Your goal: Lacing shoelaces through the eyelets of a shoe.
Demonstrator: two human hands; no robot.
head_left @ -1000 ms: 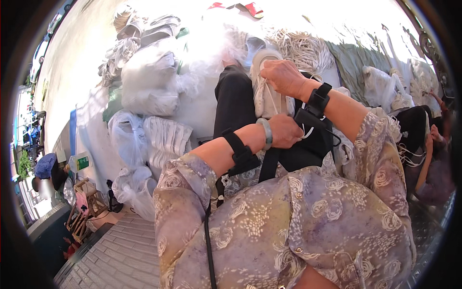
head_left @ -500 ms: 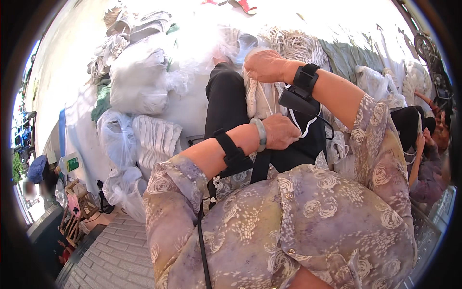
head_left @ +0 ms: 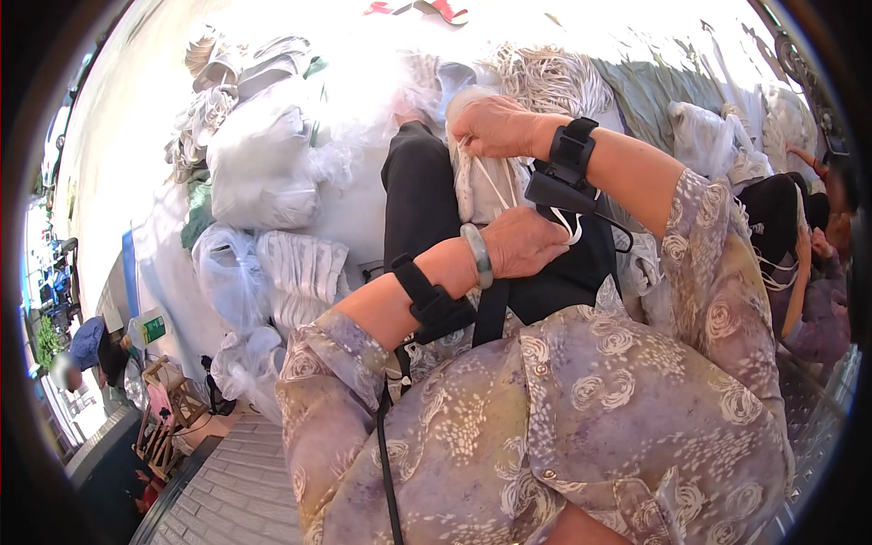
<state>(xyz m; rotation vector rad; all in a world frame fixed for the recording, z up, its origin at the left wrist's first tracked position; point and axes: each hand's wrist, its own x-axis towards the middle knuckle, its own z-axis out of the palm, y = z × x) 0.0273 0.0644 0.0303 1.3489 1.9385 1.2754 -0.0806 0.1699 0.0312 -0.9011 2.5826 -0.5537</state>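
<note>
A pale canvas shoe stands between my knees, with a white lace running from it. My right hand is bent over the shoe's far end, fingers pinched on a strand of the lace. Nearer to my body, my left hand is closed, and a white loop of lace sticks out at its fingertips. The shoe's far end and the right fingertips are partly hidden behind that hand.
A heap of loose white laces lies beyond my right hand. To the left are a full white bag, a stack of white shoe pieces and clear plastic bags. A co-worker's hand shows at far right.
The view has shifted slightly. Both hands stay closed in nearly the same places, and the lace loop beside my left hand looks smaller.
</note>
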